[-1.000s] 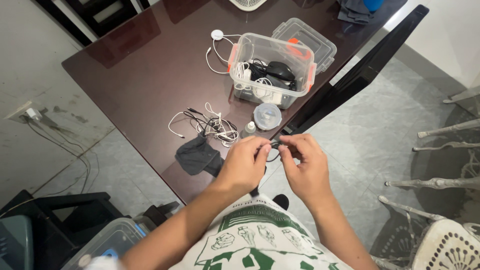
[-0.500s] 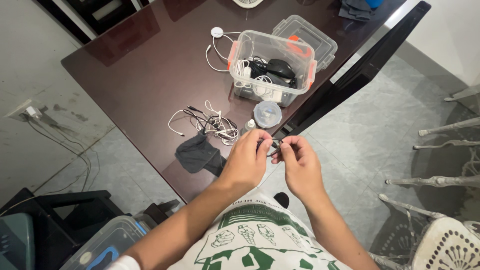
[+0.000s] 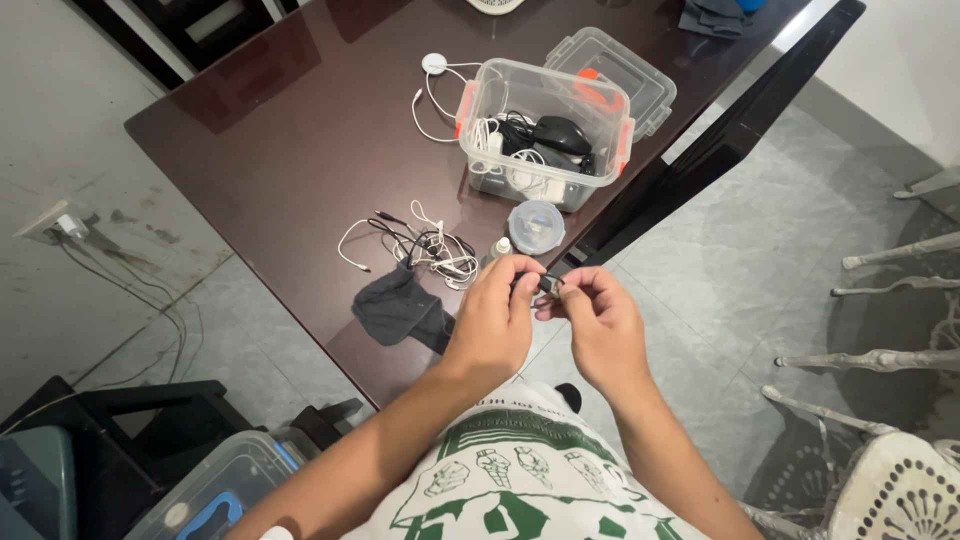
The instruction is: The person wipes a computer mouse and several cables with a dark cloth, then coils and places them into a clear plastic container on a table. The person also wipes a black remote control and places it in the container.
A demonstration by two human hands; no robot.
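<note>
From the head camera I am looking down at both hands, which are meeting just off the near edge of the dark tabletop point(image 3: 300, 130). My left hand point(image 3: 492, 322) is pinching a small black cable point(image 3: 546, 285) between thumb and fingertips, its grip closed tight on it. My right hand point(image 3: 598, 325) is closing on the same cable from the other side, so the cable is sitting between the two grips, mostly hidden by the fingers. I cannot tell how much of it is bunched inside.

Beyond the hands, a tangle of white and black cords point(image 3: 425, 250) is lying on the tabletop, beside a dark grey cloth point(image 3: 400, 312). A small round lidded container point(image 3: 535, 227) is standing near a clear plastic box point(image 3: 545, 135) with orange latches, which is holding more cables and a black mouse point(image 3: 560, 133). Its lid point(image 3: 625, 80) is lying behind it.
</note>
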